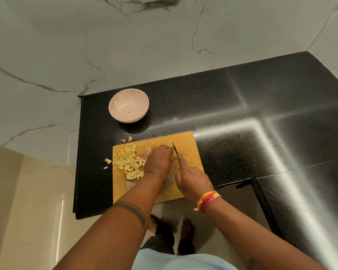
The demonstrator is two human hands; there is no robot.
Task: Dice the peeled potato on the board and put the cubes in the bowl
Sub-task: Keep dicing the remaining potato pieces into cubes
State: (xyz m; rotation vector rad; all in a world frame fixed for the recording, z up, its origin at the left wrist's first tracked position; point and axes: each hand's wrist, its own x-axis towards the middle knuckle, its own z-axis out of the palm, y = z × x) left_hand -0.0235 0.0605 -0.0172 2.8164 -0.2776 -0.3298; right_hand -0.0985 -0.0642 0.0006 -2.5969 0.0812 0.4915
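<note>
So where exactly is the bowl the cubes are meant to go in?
Find the black counter set against the marble wall. On it lies a yellow cutting board where two hands are cutting. The bowl stands just beyond the board's far left corner: round, pale pink, the only dish there, with no cubes in it yet.

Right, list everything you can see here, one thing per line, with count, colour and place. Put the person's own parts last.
bowl: one, pale pink, no cubes in it, on the counter beyond the board's far left corner.
counter: one, black speckled, in a corner of the marble walls.
board: one, yellow-orange, at the counter's near edge.
potato cubes: a heap, pale yellow, on the board's left half.
stray cubes: a few, yellow, on the counter off the board's left and far edges.
potato piece: one, pale yellow, mostly hidden under the left hand.
knife: one, dark blade, over the potato piece.
wrist threads: a bunch, orange and pink, right wrist.
left hand: holds the potato piece.
right hand: grips the knife.
</note>
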